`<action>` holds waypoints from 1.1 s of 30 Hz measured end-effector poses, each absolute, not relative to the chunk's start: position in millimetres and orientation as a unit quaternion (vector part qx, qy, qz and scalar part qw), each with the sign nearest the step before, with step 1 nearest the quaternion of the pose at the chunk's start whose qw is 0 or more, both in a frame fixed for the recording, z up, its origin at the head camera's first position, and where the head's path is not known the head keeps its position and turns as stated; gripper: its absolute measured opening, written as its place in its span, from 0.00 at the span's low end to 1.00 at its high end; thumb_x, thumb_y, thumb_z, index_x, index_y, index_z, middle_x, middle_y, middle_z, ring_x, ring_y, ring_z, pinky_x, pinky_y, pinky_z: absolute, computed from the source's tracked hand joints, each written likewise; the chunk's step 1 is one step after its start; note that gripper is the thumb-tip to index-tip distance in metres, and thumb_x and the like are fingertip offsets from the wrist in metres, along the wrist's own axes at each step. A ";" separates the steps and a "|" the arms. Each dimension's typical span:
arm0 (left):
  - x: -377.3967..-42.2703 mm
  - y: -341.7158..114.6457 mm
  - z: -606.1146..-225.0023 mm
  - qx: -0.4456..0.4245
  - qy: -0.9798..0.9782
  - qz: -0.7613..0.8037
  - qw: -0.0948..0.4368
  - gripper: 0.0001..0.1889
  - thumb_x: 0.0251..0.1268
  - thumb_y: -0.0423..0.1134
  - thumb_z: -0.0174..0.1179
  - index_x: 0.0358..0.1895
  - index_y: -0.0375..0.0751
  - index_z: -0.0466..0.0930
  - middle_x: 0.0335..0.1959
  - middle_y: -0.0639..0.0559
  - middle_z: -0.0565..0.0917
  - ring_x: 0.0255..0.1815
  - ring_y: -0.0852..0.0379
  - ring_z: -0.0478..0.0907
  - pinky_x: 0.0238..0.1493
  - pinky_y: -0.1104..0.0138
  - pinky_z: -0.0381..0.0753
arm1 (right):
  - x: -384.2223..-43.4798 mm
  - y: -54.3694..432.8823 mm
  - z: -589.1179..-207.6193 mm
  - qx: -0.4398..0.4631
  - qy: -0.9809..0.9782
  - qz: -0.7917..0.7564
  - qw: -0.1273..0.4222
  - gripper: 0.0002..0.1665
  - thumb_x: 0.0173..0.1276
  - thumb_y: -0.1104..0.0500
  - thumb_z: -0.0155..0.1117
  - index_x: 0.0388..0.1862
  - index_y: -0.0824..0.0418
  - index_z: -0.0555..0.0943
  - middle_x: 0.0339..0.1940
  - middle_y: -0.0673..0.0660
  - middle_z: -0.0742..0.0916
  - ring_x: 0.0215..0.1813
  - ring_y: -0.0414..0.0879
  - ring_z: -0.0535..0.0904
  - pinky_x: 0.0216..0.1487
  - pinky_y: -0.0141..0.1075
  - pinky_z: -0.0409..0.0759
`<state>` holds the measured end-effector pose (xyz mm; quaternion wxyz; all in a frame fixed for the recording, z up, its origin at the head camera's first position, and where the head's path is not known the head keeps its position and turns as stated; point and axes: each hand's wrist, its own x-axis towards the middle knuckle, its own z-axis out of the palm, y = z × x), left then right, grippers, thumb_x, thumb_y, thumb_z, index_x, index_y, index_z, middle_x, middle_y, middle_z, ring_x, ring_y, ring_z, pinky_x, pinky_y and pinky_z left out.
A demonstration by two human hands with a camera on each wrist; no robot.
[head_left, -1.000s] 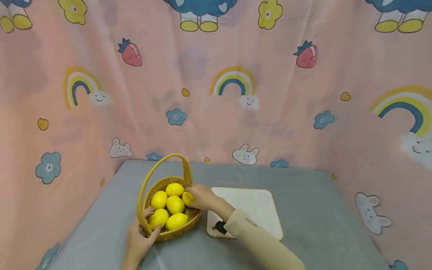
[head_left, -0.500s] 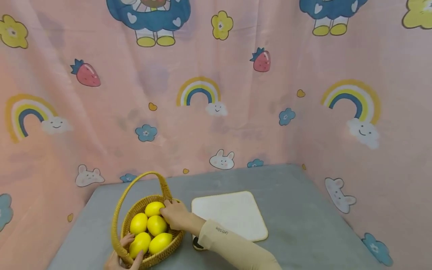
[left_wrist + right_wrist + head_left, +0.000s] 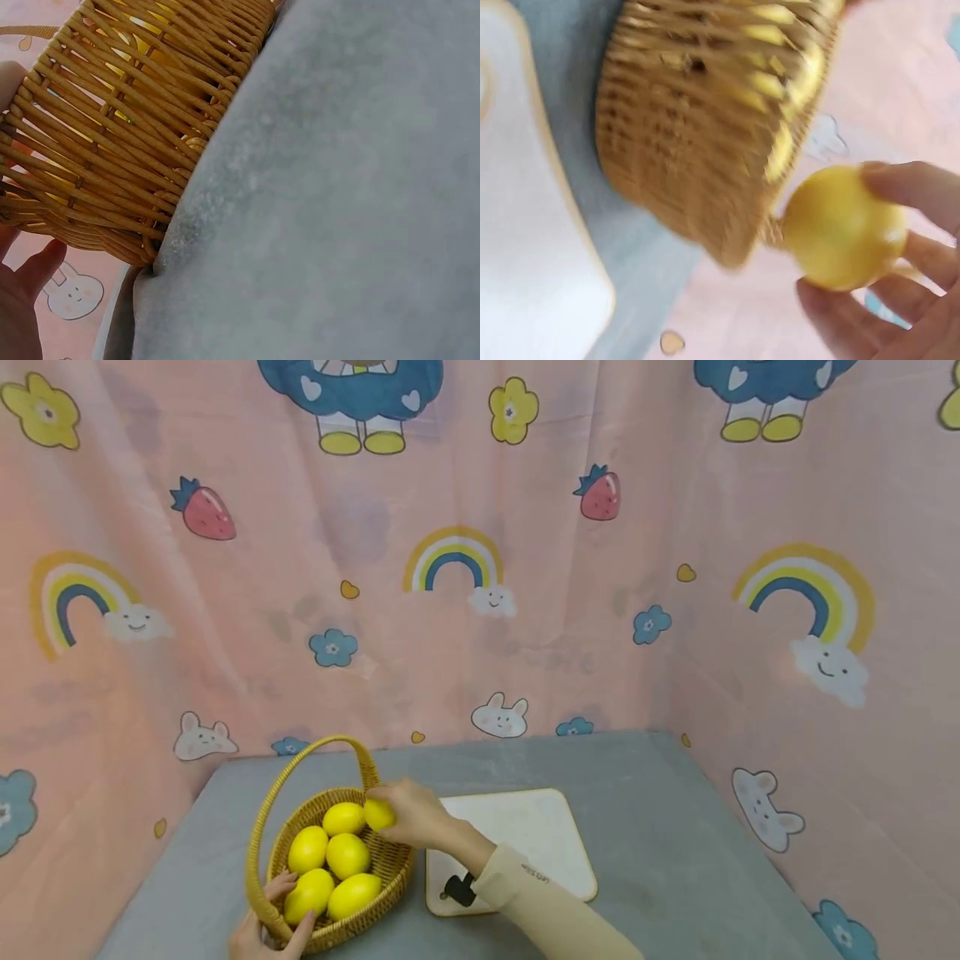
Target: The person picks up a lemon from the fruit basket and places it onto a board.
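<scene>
A wicker basket [image 3: 392, 864] with a tall arched handle stands at the left of the table, with several yellow lemons [image 3: 348, 857] in it. My left hand [image 3: 258, 937] grips the basket's near left rim, thumb inside by a lemon. My right hand [image 3: 414, 814] pinches another lemon [image 3: 379, 814] at the basket's far right rim. In the right wrist view that lemon [image 3: 840, 229] sits between thumb and fingers, just beyond the rim. The left wrist view shows the woven basket side [image 3: 127, 127] with part of my left hand [image 3: 19, 300] at its edge.
A white board [image 3: 525, 835] with a light brown edge lies right of the basket, partly under my right forearm. A small black item [image 3: 460, 890] shows over its near left corner, beside the sleeve. A pink patterned curtain [image 3: 420, 693] borders the grey tabletop [image 3: 630, 843].
My right hand has lifted a lemon from the right side of the basket up to the rim. My left hand keeps its grip. The head view has shifted.
</scene>
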<state>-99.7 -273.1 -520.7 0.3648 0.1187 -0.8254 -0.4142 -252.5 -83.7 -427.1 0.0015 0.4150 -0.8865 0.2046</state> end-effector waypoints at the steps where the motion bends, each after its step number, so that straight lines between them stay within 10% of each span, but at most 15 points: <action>1: -99.9 -274.2 -521.6 0.113 -0.825 -0.416 0.365 0.20 0.43 0.23 0.76 0.44 0.33 0.83 0.46 0.41 0.86 0.49 0.86 0.68 0.49 0.90 0.67 | -254.7 -76.5 -425.2 0.416 -0.875 0.249 -0.003 0.32 0.62 0.60 0.74 0.66 0.59 0.78 0.64 0.56 0.81 0.61 0.49 0.78 0.49 0.32 0.82; 10: -106.1 -279.8 -531.8 0.043 -0.825 -0.424 0.370 0.23 0.40 0.21 0.76 0.45 0.31 0.82 0.47 0.41 0.85 0.55 0.80 0.70 0.55 0.88 0.66 | -271.0 2.9 -413.3 0.423 -0.766 0.482 -0.055 0.35 0.61 0.69 0.72 0.68 0.66 0.74 0.67 0.59 0.78 0.66 0.54 0.74 0.60 0.38 0.80; 33: -105.3 -287.0 -533.4 0.028 -0.824 -0.414 0.385 0.24 0.39 0.20 0.76 0.46 0.29 0.82 0.46 0.40 0.85 0.55 0.77 0.72 0.56 0.87 0.66 | -312.7 147.3 -477.2 0.314 -0.896 0.312 0.026 0.30 0.53 0.71 0.74 0.57 0.76 0.78 0.51 0.67 0.82 0.50 0.61 0.78 0.50 0.55 0.81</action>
